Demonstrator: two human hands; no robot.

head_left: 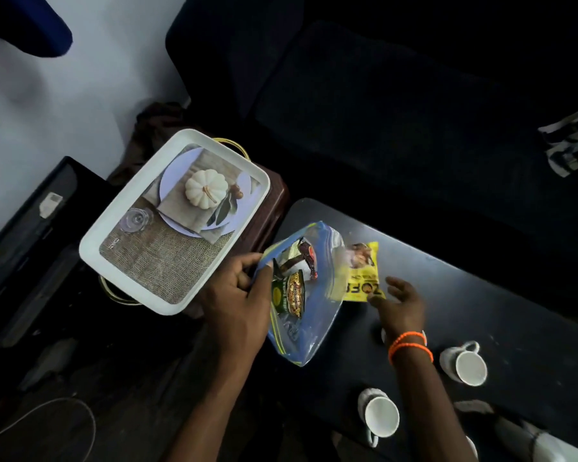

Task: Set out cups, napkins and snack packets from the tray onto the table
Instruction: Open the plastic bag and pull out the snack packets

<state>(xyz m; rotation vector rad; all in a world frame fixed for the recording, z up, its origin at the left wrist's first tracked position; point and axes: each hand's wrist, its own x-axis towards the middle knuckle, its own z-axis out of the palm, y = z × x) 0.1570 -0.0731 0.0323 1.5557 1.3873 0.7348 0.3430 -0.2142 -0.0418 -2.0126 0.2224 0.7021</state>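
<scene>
My left hand [239, 291] grips the blue-edged clear zip bag [306, 328] at its left rim, at the dark table's left end. Inside it lie a green-and-gold snack packet [289, 293] and a dark red packet [307, 258]. My right hand [397, 300] pinches the lower corner of a yellow snack packet [361, 273] just right of the bag, low over the table. Two white cups [466, 363] [379, 413] stand on the table near my right forearm; a third cup [385, 335] shows only as a sliver behind my wrist. The white tray [90, 251] holds no loose items.
The tray, with a printed pumpkin picture and gold handles, rests on a brown stool [271, 208] left of the dark table [481, 311]. A dark sofa [381, 111] runs behind the table. A white cable [64, 411] lies on the floor at lower left.
</scene>
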